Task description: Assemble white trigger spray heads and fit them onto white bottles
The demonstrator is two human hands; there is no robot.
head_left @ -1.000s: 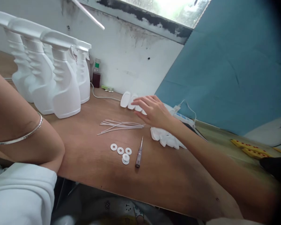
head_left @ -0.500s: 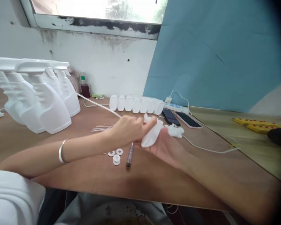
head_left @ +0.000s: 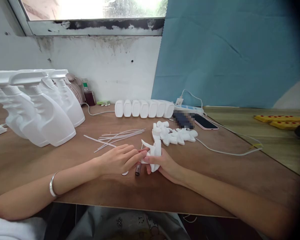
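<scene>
Best to hold the white trigger head (head_left: 155, 150) upright in the clenched right grip (head_left: 165, 165) near the counter's (head_left: 215, 173) front edge, sliding a washer (head_left: 125, 173) out under the flat, released left grip (head_left: 117, 160).

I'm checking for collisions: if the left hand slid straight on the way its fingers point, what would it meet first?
The white sprayer head held in the right hand. The left hand looks almost against it with its fingertips, though depth is unclear.
</scene>
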